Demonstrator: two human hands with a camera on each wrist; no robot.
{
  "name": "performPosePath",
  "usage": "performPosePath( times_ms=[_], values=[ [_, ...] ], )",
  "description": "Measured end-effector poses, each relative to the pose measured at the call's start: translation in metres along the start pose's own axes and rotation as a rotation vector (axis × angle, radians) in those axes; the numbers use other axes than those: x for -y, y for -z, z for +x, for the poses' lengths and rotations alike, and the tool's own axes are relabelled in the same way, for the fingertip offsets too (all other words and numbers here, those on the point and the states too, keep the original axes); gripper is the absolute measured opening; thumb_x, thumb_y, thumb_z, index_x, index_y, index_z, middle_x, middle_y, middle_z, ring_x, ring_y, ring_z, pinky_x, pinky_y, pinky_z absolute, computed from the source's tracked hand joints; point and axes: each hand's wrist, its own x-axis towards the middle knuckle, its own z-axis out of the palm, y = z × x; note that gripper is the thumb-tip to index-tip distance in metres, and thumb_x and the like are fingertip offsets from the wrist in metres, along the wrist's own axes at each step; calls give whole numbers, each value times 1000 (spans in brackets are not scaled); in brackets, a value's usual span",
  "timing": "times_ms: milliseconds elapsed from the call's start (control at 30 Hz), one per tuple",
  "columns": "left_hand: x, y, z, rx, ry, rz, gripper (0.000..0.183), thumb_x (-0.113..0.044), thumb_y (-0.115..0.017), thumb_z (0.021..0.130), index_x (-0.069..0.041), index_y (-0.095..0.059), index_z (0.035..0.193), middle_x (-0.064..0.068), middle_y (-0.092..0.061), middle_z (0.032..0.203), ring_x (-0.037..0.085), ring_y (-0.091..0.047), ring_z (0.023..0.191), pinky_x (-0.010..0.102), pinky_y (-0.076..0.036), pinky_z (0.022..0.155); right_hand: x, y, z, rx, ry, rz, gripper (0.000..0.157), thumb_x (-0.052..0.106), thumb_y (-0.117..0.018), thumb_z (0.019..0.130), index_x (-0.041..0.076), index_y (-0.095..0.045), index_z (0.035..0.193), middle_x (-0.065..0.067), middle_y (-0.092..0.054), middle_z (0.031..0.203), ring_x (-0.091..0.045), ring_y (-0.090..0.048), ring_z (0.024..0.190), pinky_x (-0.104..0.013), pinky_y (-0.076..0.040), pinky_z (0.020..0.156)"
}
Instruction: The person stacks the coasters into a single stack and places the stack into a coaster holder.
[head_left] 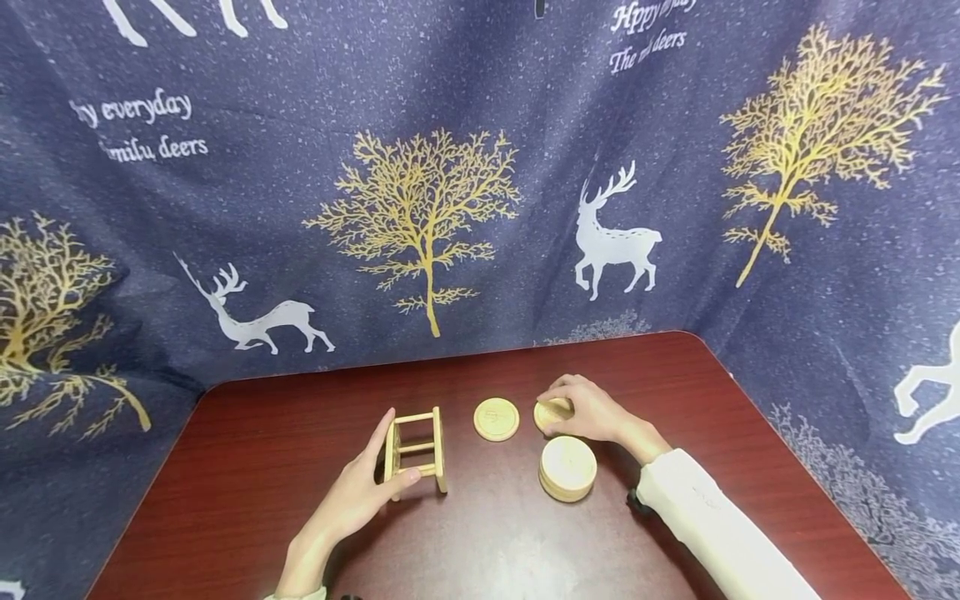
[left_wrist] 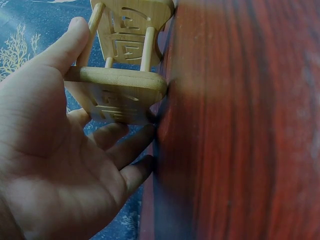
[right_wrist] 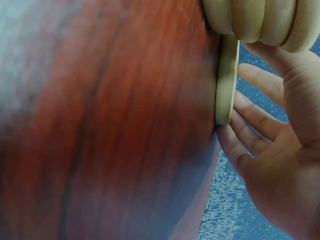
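A small wooden coaster rack [head_left: 438,450], two pierced panels joined by rods, stands on the table left of centre. My left hand [head_left: 351,498] grips its left panel, with the thumb along the near side and the fingers around the far side. The cut-out pattern shows in the left wrist view on the rack's panel [left_wrist: 117,100]. Right of centre, my right hand [head_left: 591,410] bends over a round wooden coaster [head_left: 550,415] lying flat and holds it by its edge. In the right wrist view, fingertips touch the rim of this coaster [right_wrist: 227,85]; the thumb is partly hidden.
A stack of several round coasters [head_left: 567,468] stands just nearer than the right hand. Another single coaster [head_left: 496,419] lies flat between the rack and that hand. The dark red wooden table [head_left: 487,533] ends at a blue patterned cloth [head_left: 487,308] hanging behind it.
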Motion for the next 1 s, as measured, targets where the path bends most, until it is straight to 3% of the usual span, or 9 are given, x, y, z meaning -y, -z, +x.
performPosePath(
  times_ms=[233,400,800,1000],
  values=[
    [0,0,0,3,-5,-6,110,-48,-87,97,-45,-13,178,2,-68,76,19,-58,53,32,-53,58,17,10,3,70,-110,-36,53,33,-100,81,10,-84,127,-7,-73,118,-33,-67,111,-55,-56,96],
    [1,0,0,4,-2,-6,110,-48,-86,97,-45,-13,178,2,-68,75,19,-58,53,32,-53,58,21,13,5,110,-147,-71,53,28,-101,80,11,-84,128,-7,-73,119,-32,-68,113,-53,-55,99],
    [-1,0,0,2,6,-8,110,-48,-87,97,-44,-13,178,2,-68,78,19,-58,54,32,-53,58,18,14,2,95,-100,-69,54,25,-99,79,8,-84,127,-9,-75,118,-33,-69,110,-54,-56,95],
    [-1,0,0,0,9,0,110,-48,-86,97,-43,-13,179,3,-68,80,19,-59,54,32,-53,59,3,9,-1,42,-16,-50,55,29,-97,78,8,-84,127,-9,-75,118,-32,-70,109,-53,-57,93]
  ],
)
